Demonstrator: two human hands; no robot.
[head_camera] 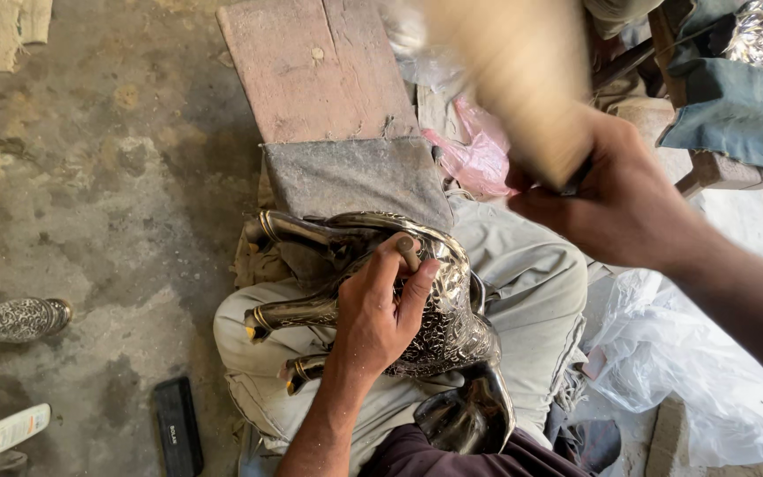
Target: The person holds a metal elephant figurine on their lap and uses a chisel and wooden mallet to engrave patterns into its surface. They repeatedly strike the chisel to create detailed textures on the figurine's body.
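Resting on the person's lap, the engraved metal animal figure (434, 309) lies on its side with its legs pointing left, against a grey cloth pad (355, 177) at the end of a wooden plank (311, 66). Left hand (381, 309) presses on the figure, fingers pinching a small punch (408, 252) upright on the surface. Right hand (615, 199) is closed around a blurred wooden mallet (509, 79), raised above the figure, well apart from it.

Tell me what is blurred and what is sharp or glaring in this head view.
Head view: the right hand and its wooden mallet are motion-blurred; the left hand, its punch and the engraved metal animal figure are sharp, with soft sheen; the floor at far right is overexposed.
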